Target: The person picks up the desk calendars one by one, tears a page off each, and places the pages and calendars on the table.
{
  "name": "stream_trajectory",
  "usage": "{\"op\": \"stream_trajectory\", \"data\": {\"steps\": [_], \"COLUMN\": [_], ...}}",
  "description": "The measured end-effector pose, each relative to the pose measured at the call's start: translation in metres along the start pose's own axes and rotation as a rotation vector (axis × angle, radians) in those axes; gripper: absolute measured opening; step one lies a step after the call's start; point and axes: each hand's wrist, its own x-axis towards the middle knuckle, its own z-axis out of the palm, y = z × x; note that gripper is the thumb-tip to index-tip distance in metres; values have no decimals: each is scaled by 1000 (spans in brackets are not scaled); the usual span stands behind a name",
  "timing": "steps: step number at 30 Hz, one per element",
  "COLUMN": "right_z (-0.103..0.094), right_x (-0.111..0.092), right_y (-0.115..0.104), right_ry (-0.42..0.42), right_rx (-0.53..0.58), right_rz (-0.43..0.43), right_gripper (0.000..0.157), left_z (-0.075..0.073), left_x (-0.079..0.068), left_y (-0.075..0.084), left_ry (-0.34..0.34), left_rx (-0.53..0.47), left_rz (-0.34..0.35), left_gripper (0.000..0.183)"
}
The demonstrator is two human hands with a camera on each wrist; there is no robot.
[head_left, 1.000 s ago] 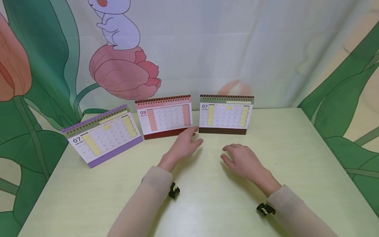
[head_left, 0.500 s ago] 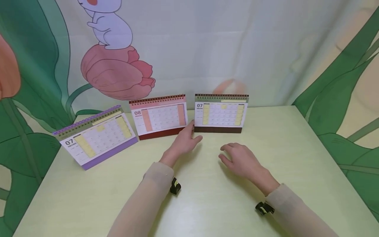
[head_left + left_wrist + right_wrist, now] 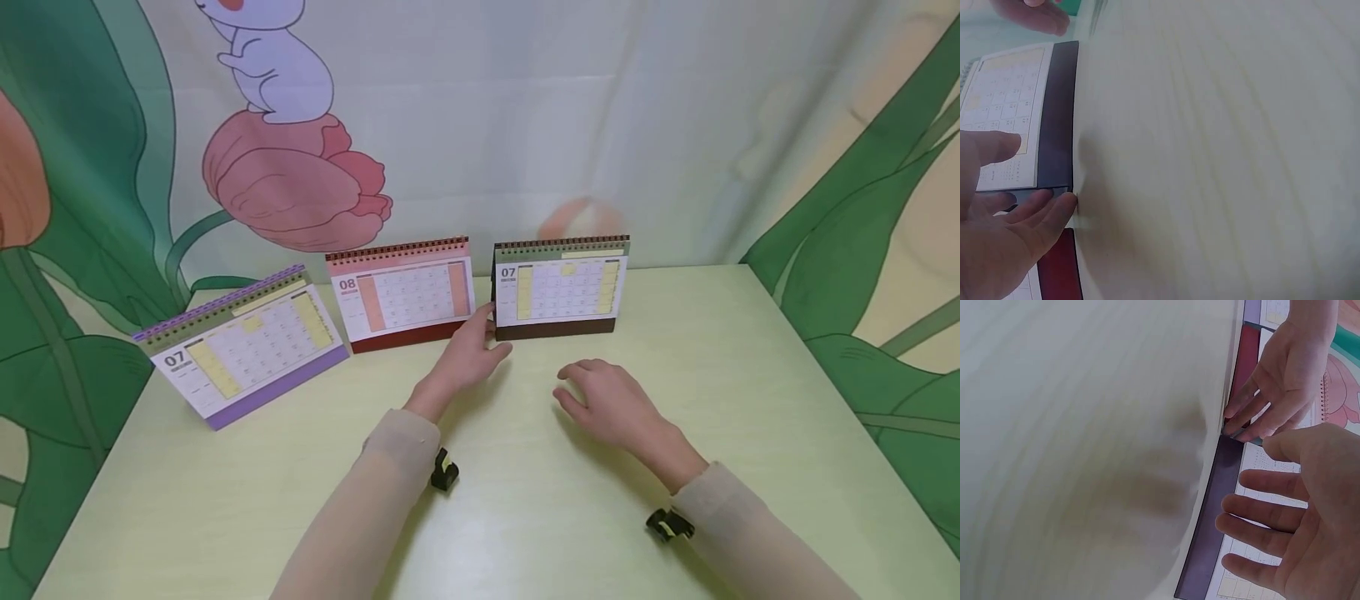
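Three spiral-bound desk calendars stand on the table. The rightmost, the brown-based calendar point(image 3: 562, 287), shows 07 and is turned slightly, with its left end nearer me. My left hand point(image 3: 467, 352) has its fingertips at that calendar's left side edge, the fingers fairly straight; in the left wrist view the fingers point(image 3: 1054, 215) touch its end. Just left stands the red-based calendar point(image 3: 408, 296) showing 08, its lower right corner partly behind the hand. My right hand point(image 3: 609, 404) is in front of the brown-based calendar, fingers loosely bent, holding nothing.
A purple-based calendar point(image 3: 251, 350) stands angled at the far left. The pale table point(image 3: 510, 517) reaches back to a printed curtain point(image 3: 480, 125) with flowers and a rabbit. Small black wrist cameras sit by both sleeves.
The brown-based calendar has turned a little, its left end coming towards me and its right end going back. The left fingertips have gone to its edge. The right hand has hardly moved.
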Motion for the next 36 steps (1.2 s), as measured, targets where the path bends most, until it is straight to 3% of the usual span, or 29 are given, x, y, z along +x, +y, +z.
{"op": "stream_trajectory", "data": {"steps": [9, 14, 29, 36], "right_z": [1, 1, 0, 0], "right_x": [-1, -1, -6, -8], "right_y": [0, -2, 1, 3], "right_ry": [15, 0, 5, 10], "right_rx": [9, 15, 25, 21], "right_rz": [-16, -16, -32, -30], "right_gripper": [30, 31, 30, 30], "left_z": [2, 4, 13, 13], "left_x": [15, 21, 34, 38], "left_y": [4, 5, -1, -2], "left_ry": [37, 61, 115, 109], "left_rx": [-50, -2, 3, -7], "left_rz": [-71, -75, -117, -112], "left_gripper": [54, 46, 63, 58]}}
